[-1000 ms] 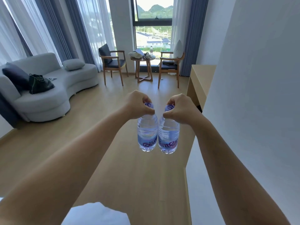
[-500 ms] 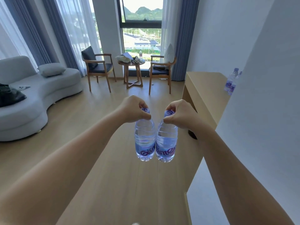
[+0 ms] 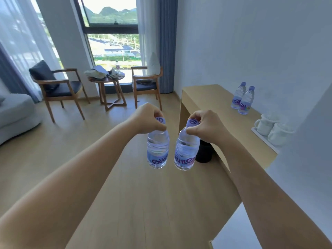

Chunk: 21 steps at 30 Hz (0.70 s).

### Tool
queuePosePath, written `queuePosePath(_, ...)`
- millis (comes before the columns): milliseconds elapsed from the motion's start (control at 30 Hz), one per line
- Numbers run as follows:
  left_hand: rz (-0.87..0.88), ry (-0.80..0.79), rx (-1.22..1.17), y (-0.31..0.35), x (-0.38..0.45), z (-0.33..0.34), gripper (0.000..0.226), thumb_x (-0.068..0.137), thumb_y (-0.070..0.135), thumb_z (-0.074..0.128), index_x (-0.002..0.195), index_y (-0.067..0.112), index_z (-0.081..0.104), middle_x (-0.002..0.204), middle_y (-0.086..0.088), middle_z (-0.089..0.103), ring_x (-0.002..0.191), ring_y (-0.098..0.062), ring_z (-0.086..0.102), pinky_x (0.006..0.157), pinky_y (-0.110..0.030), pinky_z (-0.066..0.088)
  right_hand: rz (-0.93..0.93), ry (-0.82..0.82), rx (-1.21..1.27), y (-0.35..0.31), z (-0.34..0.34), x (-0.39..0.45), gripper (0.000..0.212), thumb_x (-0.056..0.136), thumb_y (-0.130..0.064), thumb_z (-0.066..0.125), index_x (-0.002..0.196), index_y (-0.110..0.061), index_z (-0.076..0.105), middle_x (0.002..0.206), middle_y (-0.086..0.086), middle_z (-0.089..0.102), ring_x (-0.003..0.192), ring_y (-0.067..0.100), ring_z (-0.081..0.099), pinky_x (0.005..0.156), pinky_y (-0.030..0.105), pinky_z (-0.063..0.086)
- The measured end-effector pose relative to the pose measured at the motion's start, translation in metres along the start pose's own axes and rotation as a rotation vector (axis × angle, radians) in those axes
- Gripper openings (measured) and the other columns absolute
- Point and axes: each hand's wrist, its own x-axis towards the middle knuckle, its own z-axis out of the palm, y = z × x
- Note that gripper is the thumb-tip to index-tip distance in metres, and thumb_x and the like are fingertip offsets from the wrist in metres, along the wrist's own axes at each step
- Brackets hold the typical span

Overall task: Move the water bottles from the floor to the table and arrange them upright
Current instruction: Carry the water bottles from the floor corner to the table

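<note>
Both carried bottles (image 3: pixel 158 150) now nearer table (image 3: pixel 212 99) — hanging upright, necks pinched by left hand (image 3: pixel 146 117) and right hand (image 3: pixel 206 125) — table ahead-right, right hand closer.

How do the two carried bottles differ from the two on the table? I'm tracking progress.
The carried bottles hang in the air, gripped at the neck by the left hand and right hand; the table bottles stand upright, untouched, on the wooden table. All share purple caps and labels.
</note>
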Motion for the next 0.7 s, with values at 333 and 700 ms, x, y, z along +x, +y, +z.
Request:
queuePosePath(333, 0.078, -0.147, -0.017, -0.025, 0.154, 0.038, 0.015, 0.067, 0.023, 0.077, 0.073, 0.017, 0.065, 0.067, 0.006, 0.056, 0.061, -0.007, 0.05, 0.052, -0.017, 0.04, 0.153, 0.087, 0.029, 0.062, 0.002, 0.115, 0.015, 0.067, -0.01, 0.07, 0.081, -0.009, 0.067, 0.066, -0.001, 0.058, 0.055, 0.006, 0.048, 0.047, 0.012, 0.037)
queuePosePath(700, 0.272, -0.251, 0.047, 0.015, 0.329, 0.076, 0.016, 0.063, 0.024, 0.077, 0.069, 0.02, 0.063, 0.064, 0.008, 0.054, 0.056, -0.005, 0.046, 0.05, -0.02, 0.038, 0.293, 0.155, -0.049, 0.139, -0.043, 0.21, 0.019, 0.069, -0.01, 0.069, 0.087, -0.004, 0.065, 0.072, 0.004, 0.059, 0.064, 0.014, 0.05, 0.055, 0.022, 0.04)
